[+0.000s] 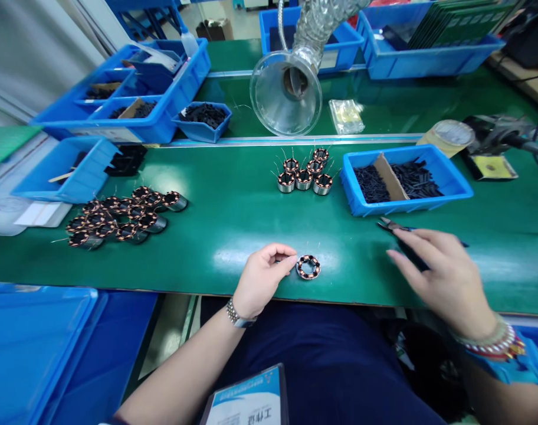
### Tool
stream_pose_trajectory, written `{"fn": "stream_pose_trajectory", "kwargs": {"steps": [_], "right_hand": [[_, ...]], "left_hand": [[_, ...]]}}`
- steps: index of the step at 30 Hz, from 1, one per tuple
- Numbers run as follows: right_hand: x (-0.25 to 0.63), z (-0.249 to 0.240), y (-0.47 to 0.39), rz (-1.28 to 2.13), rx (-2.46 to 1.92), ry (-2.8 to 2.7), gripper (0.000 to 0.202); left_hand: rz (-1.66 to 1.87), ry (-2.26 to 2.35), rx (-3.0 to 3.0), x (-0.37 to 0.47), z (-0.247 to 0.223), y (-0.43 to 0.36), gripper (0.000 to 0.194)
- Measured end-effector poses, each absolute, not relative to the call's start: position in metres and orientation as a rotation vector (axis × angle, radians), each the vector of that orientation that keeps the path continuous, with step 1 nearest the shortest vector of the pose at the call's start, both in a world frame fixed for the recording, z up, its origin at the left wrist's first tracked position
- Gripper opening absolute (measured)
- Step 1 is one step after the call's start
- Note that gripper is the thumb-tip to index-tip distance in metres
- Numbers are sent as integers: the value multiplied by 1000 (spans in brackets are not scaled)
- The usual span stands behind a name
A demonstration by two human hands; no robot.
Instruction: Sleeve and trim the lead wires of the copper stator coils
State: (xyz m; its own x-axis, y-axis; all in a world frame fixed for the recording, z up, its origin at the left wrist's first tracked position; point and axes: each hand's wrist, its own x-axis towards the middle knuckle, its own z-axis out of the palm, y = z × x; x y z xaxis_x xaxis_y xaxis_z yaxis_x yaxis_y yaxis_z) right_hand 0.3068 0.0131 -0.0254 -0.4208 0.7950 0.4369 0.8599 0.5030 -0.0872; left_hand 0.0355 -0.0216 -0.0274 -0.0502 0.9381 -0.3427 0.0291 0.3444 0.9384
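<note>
A wound motor stator with copper coils lies on the green bench near its front edge, thin wire ends standing up behind it. My left hand is at its left edge, thumb and fingertips pinched together; whether they grip a wire or the rim is too small to tell. To the right, my right hand hovers over a pair of dark-handled cutting pliers. Its thumb and fingers are apart, with the handles partly hidden beneath them. The jaws of the pliers point left.
Several stators stand grouped behind, and a larger cluster lies left. A divided blue bin holds black pieces. An extraction hood hangs over the bench. A tape roll sits right; blue trays stand back left.
</note>
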Motion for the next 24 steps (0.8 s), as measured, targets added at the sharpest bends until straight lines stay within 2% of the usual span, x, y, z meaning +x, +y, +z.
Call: {"fn": "stream_pose_trajectory", "kwargs": {"steps": [4, 7, 9, 12, 14, 18, 24], "right_hand": [[252, -28, -6, 154, -917, -2652, 33], [224, -34, -1, 114, -814, -2707, 24], [214, -37, 18, 104, -846, -2698, 23], [206, -40, 59, 106, -1020, -2658, 25], [202, -40, 82, 80, -1177, -2596, 26], [200, -29, 95, 76, -1255, -2531, 38], [242, 6, 101, -31, -1236, -2326, 27]], "left_hand": [[987, 1403, 989, 31, -26, -19, 19], [1072, 1553, 1234, 1, -26, -8, 32], [1072, 1883, 1489, -34, -25, 0, 37], [770, 2478, 1757, -88, -25, 9, 41], [472, 2662, 1693, -114, -25, 16, 46], [375, 2688, 1660, -134, -21, 28, 51], [432, 2593, 1820, -113, -24, 29, 40]]}}
